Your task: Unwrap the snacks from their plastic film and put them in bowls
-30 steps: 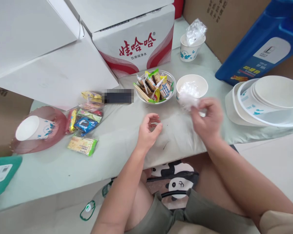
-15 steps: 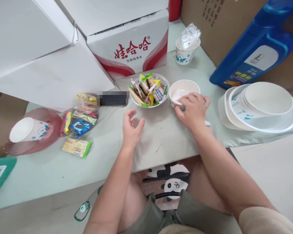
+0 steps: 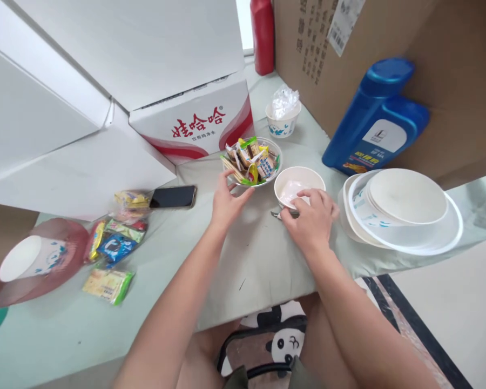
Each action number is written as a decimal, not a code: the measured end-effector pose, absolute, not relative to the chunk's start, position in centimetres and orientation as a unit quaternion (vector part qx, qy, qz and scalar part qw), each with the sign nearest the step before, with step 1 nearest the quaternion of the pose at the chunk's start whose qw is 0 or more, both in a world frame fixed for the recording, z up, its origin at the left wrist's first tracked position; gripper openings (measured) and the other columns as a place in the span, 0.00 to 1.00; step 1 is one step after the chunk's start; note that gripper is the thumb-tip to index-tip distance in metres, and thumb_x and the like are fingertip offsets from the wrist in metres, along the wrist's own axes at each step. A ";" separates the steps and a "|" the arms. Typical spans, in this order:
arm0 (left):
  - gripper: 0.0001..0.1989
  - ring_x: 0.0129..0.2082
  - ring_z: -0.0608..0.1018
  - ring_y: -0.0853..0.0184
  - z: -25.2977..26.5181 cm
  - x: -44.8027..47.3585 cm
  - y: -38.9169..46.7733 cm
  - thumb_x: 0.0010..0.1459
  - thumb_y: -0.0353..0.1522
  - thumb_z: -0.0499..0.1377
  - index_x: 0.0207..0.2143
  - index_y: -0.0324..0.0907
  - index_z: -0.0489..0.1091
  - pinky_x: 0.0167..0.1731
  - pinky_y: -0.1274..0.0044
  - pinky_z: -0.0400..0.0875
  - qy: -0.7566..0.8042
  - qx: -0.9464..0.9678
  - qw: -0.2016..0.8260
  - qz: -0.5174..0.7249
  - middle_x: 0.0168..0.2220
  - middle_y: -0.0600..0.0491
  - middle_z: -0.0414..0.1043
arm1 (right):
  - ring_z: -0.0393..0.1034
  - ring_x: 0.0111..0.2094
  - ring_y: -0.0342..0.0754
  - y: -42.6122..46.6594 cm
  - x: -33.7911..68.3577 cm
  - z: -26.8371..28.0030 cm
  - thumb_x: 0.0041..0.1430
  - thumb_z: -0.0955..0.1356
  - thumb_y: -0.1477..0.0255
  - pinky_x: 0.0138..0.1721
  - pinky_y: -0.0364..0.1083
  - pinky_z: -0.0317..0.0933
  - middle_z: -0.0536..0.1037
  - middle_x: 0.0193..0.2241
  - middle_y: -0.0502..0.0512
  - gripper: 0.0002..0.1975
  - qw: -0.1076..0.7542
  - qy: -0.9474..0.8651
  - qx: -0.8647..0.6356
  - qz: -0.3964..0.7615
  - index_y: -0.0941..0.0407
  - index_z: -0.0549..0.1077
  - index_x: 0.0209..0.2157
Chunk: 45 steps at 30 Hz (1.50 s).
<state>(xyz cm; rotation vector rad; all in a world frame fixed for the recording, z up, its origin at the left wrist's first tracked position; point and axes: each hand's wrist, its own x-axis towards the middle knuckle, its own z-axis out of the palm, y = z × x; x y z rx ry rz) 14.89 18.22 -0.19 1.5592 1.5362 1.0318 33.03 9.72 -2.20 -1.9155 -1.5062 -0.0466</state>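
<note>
A clear plastic bowl [image 3: 278,167] holds several wrapped snacks [image 3: 253,160]. My left hand [image 3: 227,202] is at its near left edge, thumb and fingers spread around the rim. To the right stands a white paper bowl [image 3: 281,181] with clear plastic wrap [image 3: 291,190] inside. My right hand [image 3: 311,221] grips its near rim, fingertips over the edge and thumb on the outside. A thin tool with a pointed metal tip [image 3: 276,215] lies on the table beneath that thumb; the rest of it is hidden.
Loose packaged snacks [image 3: 117,247], a phone [image 3: 173,197] and a reddish plate with a paper cup [image 3: 36,259] lie left. Stacked bowls [image 3: 405,243] and a blue jug [image 3: 372,124] stand right. Behind are a paper cup with plastic [image 3: 282,127] and a white carton [image 3: 202,127].
My left hand has moved forward to the edge of the snack bowl. My right hand stays at the paper bowl. The view has shifted, showing more of the table's back.
</note>
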 end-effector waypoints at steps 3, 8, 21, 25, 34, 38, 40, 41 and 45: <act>0.28 0.55 0.77 0.58 -0.5 18.0 20.3 0.52 0.36 0.68 0.54 0.46 0.63 0.52 0.67 0.77 0.555 0.630 0.347 0.417 0.59 0.46 0.67 | 0.65 0.57 0.62 10.2 33.7 -2.2 0.59 0.68 0.71 0.54 0.62 0.51 0.78 0.48 0.60 0.07 0.344 -0.564 -0.751 -0.021 0.54 0.79 0.31; 0.22 0.51 0.77 0.60 -0.6 22.5 23.0 0.54 0.34 0.69 0.49 0.44 0.68 0.52 0.67 0.76 0.542 0.659 0.318 0.414 0.51 0.45 0.68 | 0.64 0.58 0.63 11.2 34.7 -2.8 0.61 0.64 0.75 0.58 0.64 0.57 0.74 0.50 0.66 0.15 0.391 -0.560 -0.729 -0.041 0.56 0.78 0.46; 0.20 0.45 0.78 0.56 0.4 28.6 31.6 0.53 0.35 0.71 0.38 0.46 0.62 0.51 0.63 0.70 0.581 0.655 0.317 0.364 0.38 0.50 0.74 | 0.52 0.68 0.68 12.9 33.5 -3.6 0.61 0.64 0.74 0.62 0.70 0.58 0.64 0.58 0.71 0.20 0.412 -0.577 -0.704 -0.046 0.58 0.70 0.55; 0.19 0.50 0.78 0.54 0.6 30.6 34.7 0.56 0.35 0.70 0.41 0.45 0.62 0.53 0.61 0.69 0.587 0.652 0.327 0.352 0.40 0.49 0.73 | 0.47 0.71 0.70 13.4 33.1 -3.5 0.61 0.65 0.74 0.64 0.71 0.56 0.65 0.58 0.71 0.19 0.396 -0.585 -0.707 -0.030 0.60 0.72 0.53; 0.14 0.58 0.77 0.54 1.9 31.9 40.7 0.64 0.36 0.63 0.44 0.41 0.62 0.56 0.62 0.67 0.612 0.634 0.343 0.327 0.53 0.47 0.73 | 0.48 0.72 0.72 13.5 33.1 -3.4 0.62 0.63 0.74 0.62 0.71 0.58 0.66 0.62 0.71 0.22 0.349 -0.615 -0.706 -0.039 0.59 0.70 0.58; 0.15 0.49 0.81 0.56 2.5 28.6 36.1 0.65 0.35 0.62 0.50 0.44 0.61 0.53 0.61 0.69 0.578 0.640 0.331 0.383 0.42 0.50 0.74 | 0.46 0.72 0.70 13.3 33.5 -3.5 0.62 0.63 0.74 0.64 0.71 0.57 0.65 0.62 0.72 0.24 0.348 -0.623 -0.700 -0.025 0.60 0.69 0.59; 0.08 0.38 0.80 0.63 3.1 25.5 31.2 0.64 0.31 0.61 0.42 0.46 0.64 0.46 0.67 0.71 0.565 0.635 0.336 0.406 0.31 0.56 0.70 | 0.46 0.72 0.69 13.3 33.6 -3.5 0.61 0.64 0.74 0.65 0.70 0.56 0.66 0.62 0.72 0.24 0.355 -0.628 -0.692 -0.024 0.61 0.69 0.59; 0.06 0.33 0.77 0.67 3.5 23.7 28.2 0.63 0.30 0.62 0.36 0.45 0.65 0.41 0.72 0.70 0.548 0.627 0.356 0.423 0.27 0.58 0.66 | 0.47 0.71 0.69 13.3 33.8 -3.5 0.61 0.64 0.73 0.65 0.69 0.56 0.66 0.61 0.72 0.24 0.357 -0.631 -0.689 -0.026 0.62 0.69 0.59; 0.13 0.21 0.61 0.72 4.8 15.8 15.0 0.60 0.34 0.59 0.24 0.44 0.61 0.24 0.77 0.58 0.506 0.594 0.470 0.413 0.20 0.59 0.57 | 0.51 0.69 0.68 12.8 34.3 -3.9 0.61 0.64 0.71 0.65 0.69 0.55 0.67 0.60 0.73 0.25 0.340 -0.651 -0.677 -0.055 0.63 0.69 0.58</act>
